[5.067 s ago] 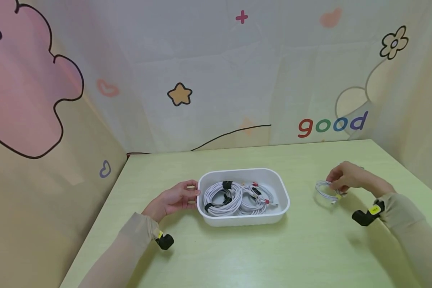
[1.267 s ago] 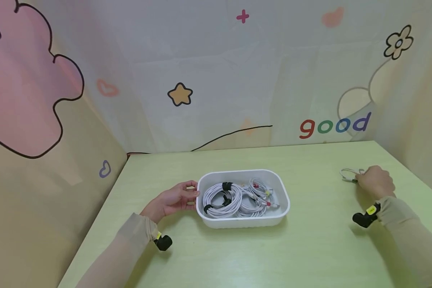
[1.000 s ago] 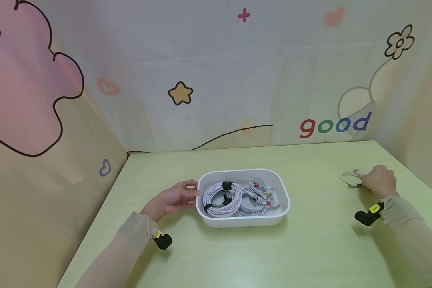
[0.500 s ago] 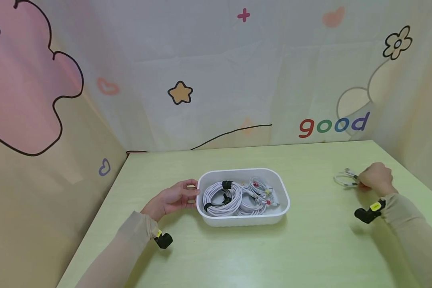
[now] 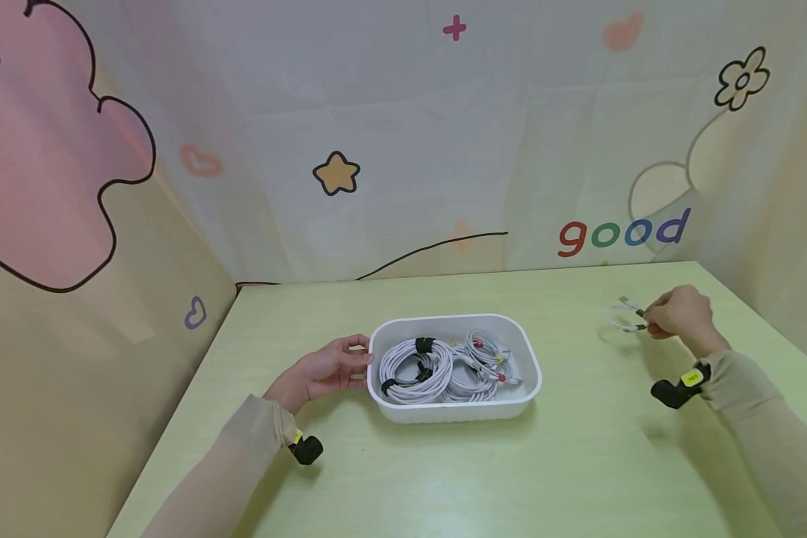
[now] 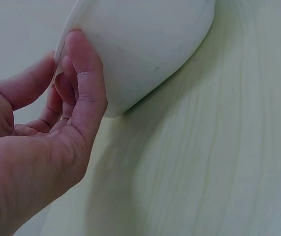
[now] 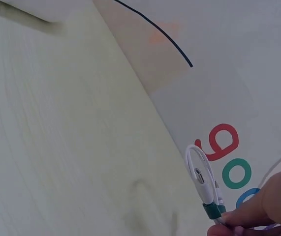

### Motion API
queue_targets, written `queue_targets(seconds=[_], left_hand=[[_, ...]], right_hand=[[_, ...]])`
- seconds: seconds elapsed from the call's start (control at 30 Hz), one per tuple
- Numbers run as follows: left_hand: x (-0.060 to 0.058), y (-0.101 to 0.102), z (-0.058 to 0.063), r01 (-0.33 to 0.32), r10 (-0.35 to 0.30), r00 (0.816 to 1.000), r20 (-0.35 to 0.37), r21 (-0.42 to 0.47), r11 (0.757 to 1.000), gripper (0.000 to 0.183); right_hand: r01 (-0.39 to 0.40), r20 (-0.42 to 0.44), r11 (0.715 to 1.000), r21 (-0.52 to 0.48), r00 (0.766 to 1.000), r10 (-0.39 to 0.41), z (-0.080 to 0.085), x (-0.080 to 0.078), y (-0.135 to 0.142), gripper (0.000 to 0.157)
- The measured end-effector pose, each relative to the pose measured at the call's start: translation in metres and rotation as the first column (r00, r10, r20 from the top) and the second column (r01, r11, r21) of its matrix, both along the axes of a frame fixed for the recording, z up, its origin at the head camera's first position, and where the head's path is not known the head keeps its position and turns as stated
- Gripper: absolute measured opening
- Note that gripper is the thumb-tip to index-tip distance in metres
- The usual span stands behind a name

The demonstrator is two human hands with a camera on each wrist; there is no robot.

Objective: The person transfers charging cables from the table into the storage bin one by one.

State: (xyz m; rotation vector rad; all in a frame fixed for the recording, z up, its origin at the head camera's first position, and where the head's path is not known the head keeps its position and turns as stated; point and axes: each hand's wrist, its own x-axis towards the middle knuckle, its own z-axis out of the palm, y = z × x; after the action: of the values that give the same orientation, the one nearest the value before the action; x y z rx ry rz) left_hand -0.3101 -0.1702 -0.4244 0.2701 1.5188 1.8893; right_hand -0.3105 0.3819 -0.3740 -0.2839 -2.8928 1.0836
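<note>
My left hand [image 5: 326, 372] pinches the rim at the left end of a white plastic bin [image 5: 457, 412]; in the left wrist view its thumb and fingers [image 6: 84, 64] meet that rim. Inside the bin lie a large coil of white cable [image 5: 391, 366] with black ties and smaller white coils [image 5: 491, 351] with red and yellow ties. Off to the right, above the table, my right hand [image 5: 681, 310] grips a small looped white USB cable [image 5: 629, 328]. In the right wrist view, a dark green tie [image 7: 212, 211] binds this cable beside its plug, close to the fingertips.
The bin stands mid-table on a pale wooden table [image 5: 444, 478]. A printed curtain [image 5: 403, 112] rises along the table's back edge, with more cloth at both sides. Each wrist carries a small black camera [image 5: 675, 391].
The yellow-tied coil, earlier in the right hand, now lies in the bin. The right hand has since lifted the green-tied cable from the far right and moved left. The left hand stays put.
</note>
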Motion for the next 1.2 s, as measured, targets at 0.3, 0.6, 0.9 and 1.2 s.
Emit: queue_targets(seconds=[0.3,0.6,0.9,1.2], left_hand=[[0.001,0.0,0.001,-0.01,0.01,1.0,0.01,-0.008,1.0,0.013],[0.001,-0.001,0.0,-0.005,0.005,1.0,0.005,-0.01,1.0,0.013],[0.001,-0.001,0.0,-0.009,0.009,1.0,0.0,-0.015,1.0,0.013],[0.002,0.0,0.002,-0.007,0.007,1.0,0.004,-0.01,1.0,0.013]], right_hand=[[-0.064,-0.006,0.996,-0.055,0.998,0.064,0.016,-0.005,-0.024,0.028],[-0.115,-0.002,0.991,-0.064,0.993,0.115,0.033,-0.007,-0.05,0.028],[-0.187,-0.009,0.98,-0.06,0.982,0.187,0.043,-0.004,-0.082,0.025],[-0.248,0.014,0.966,-0.072,0.968,0.25,0.041,-0.004,-0.116,0.025]])
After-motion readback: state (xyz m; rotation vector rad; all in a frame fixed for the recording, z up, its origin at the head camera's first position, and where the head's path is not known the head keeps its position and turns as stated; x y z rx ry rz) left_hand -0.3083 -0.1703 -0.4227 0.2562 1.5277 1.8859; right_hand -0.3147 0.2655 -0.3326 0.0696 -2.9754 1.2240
